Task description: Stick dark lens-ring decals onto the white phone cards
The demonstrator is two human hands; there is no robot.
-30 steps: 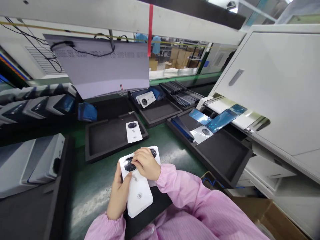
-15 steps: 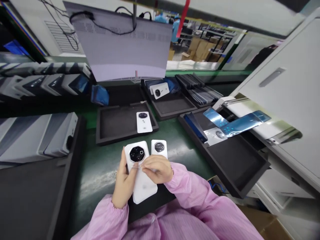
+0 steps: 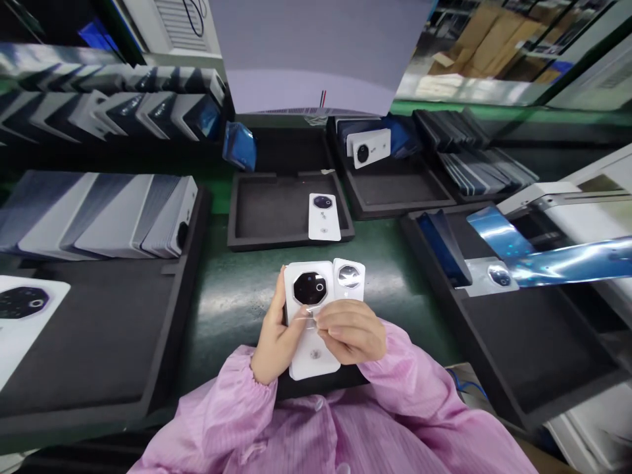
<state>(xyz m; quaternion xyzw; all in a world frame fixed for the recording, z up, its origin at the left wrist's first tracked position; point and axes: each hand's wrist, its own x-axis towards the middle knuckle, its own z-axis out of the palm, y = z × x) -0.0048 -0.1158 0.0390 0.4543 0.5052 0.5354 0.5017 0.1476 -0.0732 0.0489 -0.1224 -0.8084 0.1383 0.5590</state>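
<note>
A white phone-shaped piece (image 3: pixel 316 354) with a dark octagonal camera patch lies below me, its top tilted slightly left. My left hand (image 3: pixel 279 337) grips its left edge, the thumb across its face below the patch. Pinched fingers of my right hand (image 3: pixel 351 330) meet that thumb, with a thin clear film (image 3: pixel 310 317) between the two. Right fingertips hide part of the film. Just behind my right hand lies a similar white phone-shaped piece (image 3: pixel 348 276), its lower part covered by the fingers.
One white piece (image 3: pixel 324 224) rests in the black tray (image 3: pixel 266 224) ahead. Leaning white pieces fill the left tray (image 3: pixel 170 322). Blue film strips (image 3: pixel 567 263) overhang the right tray (image 3: pixel 548 342). A grey-lilac panel (image 3: pixel 320 52) stands at the back.
The view has turned left and down, so a white piece now shows in the left tray. Both hands keep their hold, and the clear film looks slightly more raised.
</note>
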